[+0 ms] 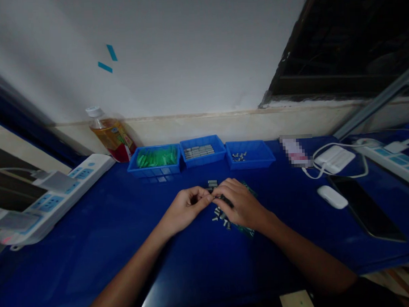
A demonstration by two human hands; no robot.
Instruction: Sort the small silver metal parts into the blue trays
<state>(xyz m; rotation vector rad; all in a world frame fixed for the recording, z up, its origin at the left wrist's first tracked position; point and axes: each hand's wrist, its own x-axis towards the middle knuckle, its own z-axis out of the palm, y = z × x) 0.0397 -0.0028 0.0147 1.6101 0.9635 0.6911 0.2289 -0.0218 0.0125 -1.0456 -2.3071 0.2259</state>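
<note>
My left hand (pixel 188 207) and my right hand (pixel 241 202) meet over the middle of the blue table, fingertips touching. Both are closed in a pinch around something small that I cannot make out; a dark bit shows under the right fingers. Just beyond the fingertips lie a few grey metal pieces (pixel 212 183). Several small metal screw-like parts (pixel 223 215) are scattered below the fingers. Green plastic packaging (pixel 245 230) sticks out from beneath my right hand, which covers most of it.
Along the wall stand three blue bins: one with green packets (pixel 157 158), one with grey metal bars (pixel 199 151), one with small metal parts (pixel 239 156). A drink bottle (pixel 112 135) and power strip (pixel 60 199) are left; a phone (pixel 365 208) and white case (pixel 332 197) right.
</note>
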